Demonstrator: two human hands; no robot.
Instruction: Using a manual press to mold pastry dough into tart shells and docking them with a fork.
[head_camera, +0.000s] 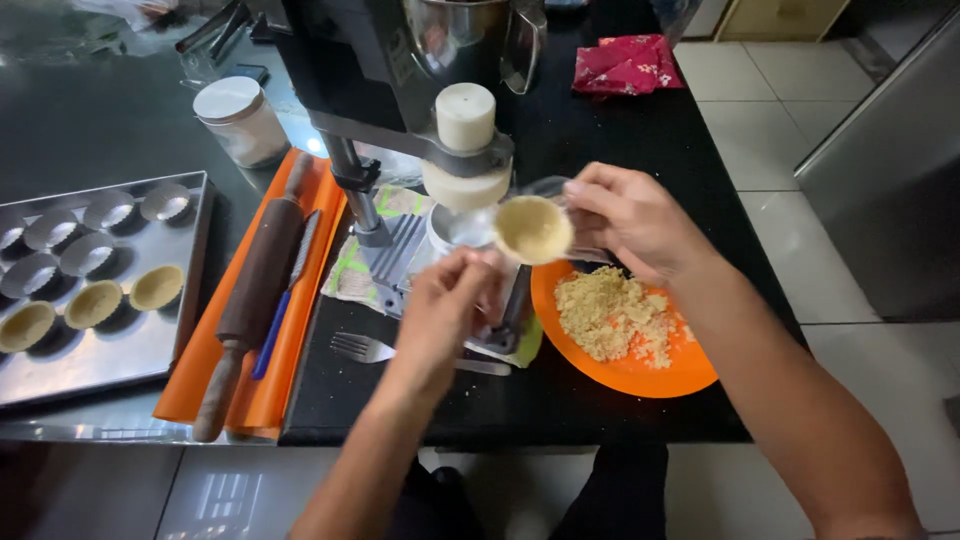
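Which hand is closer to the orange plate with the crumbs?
The right hand. It holds a small tart shell just above the orange plate's far edge. The left hand is off to the plate's left, by the press.

White-lidded jar (240, 120) – back left, by tray (195, 300)

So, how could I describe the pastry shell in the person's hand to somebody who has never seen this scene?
Start at the black counter and find the tart press standing on it. Just right of the press, above the orange plate of crumbs, the right hand holds a pale dough-lined tart shell. It alone is in the air; the other lined shells sit on the metal tray.
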